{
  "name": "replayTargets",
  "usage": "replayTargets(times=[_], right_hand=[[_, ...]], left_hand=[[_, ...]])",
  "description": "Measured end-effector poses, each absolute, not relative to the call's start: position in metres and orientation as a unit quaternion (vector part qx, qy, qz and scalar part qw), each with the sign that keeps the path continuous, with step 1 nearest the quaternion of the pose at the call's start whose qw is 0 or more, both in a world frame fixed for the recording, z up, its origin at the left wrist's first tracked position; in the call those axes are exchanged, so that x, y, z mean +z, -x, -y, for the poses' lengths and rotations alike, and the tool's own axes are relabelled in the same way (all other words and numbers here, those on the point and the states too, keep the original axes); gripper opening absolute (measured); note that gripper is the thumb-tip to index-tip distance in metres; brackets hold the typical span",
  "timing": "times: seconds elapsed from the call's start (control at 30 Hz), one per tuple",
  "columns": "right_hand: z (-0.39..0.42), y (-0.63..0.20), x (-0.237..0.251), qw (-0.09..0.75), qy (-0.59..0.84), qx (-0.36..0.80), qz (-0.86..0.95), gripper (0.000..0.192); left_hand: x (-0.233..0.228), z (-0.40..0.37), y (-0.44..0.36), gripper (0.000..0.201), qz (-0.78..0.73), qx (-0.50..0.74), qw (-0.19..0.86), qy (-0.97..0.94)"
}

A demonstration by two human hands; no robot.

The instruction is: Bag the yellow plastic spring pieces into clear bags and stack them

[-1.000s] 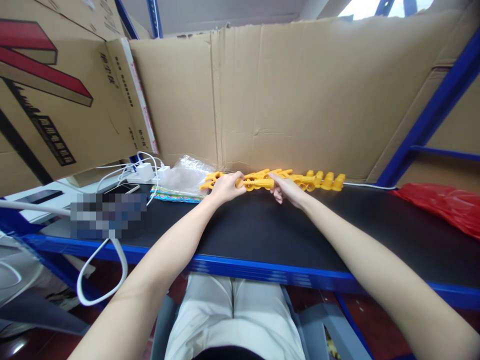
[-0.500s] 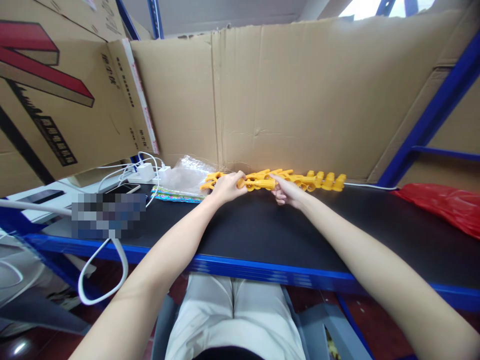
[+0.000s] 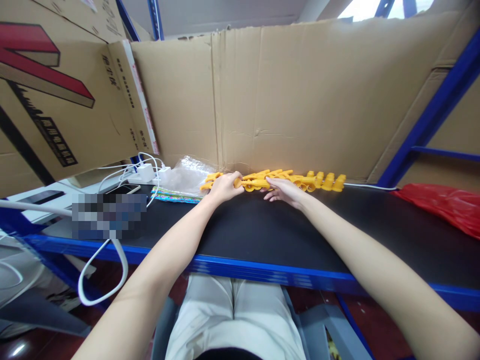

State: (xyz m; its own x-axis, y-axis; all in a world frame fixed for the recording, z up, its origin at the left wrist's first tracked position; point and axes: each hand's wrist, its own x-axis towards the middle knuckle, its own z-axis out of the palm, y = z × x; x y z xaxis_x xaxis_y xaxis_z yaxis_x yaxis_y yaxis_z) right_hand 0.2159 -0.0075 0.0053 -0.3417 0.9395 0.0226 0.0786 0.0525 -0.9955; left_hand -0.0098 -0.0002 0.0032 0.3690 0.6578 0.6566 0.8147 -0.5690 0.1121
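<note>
A row of yellow plastic pieces (image 3: 277, 174) lies along the back of the black shelf top, with cup-like ends (image 3: 330, 182) toward the right. My left hand (image 3: 224, 187) is closed on one yellow plastic piece (image 3: 237, 183), whose rounded end shows at the thumb; the rest is hidden. More yellow parts stick out behind the wrist side of that hand. My right hand (image 3: 283, 191) is at the middle of the row, palm down, fingers stretched and apart, the thumb close against the yellow pieces. Whether it touches them I cannot tell.
A clear plastic bag (image 3: 187, 175) lies left of the row on a colourful packet (image 3: 176, 194). Farther left are white chargers (image 3: 145, 172), cables and a phone (image 3: 127, 189). A red bag (image 3: 442, 205) lies at right. Cardboard (image 3: 300, 100) walls the back; a blue rail (image 3: 262, 270) edges the front.
The yellow piece that stretched between both hands no longer spans them. My right hand's fingers have uncurled and spread, and it has shifted slightly left. The left hand moved slightly left.
</note>
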Motion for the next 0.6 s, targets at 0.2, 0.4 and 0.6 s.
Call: replayTargets(times=[0.2,0.4,0.6], right_hand=[[0.0065,-0.2155,0.0045,0.404,0.416,0.554,0.598,0.026],[0.0060,-0.2156,0.0043,0.415,0.416,0.556,0.588,0.026],[0.0047,-0.2153,0.0031,0.423,0.419,0.562,0.574,0.023]], left_hand=[[0.0040,0.0000,0.0102,0.024,0.448,-0.329,0.117,0.823],[0.0037,-0.0007,0.0105,0.024,0.450,-0.326,0.113,0.823],[0.0020,-0.0038,0.0108,0.025,0.443,-0.328,0.107,0.828]])
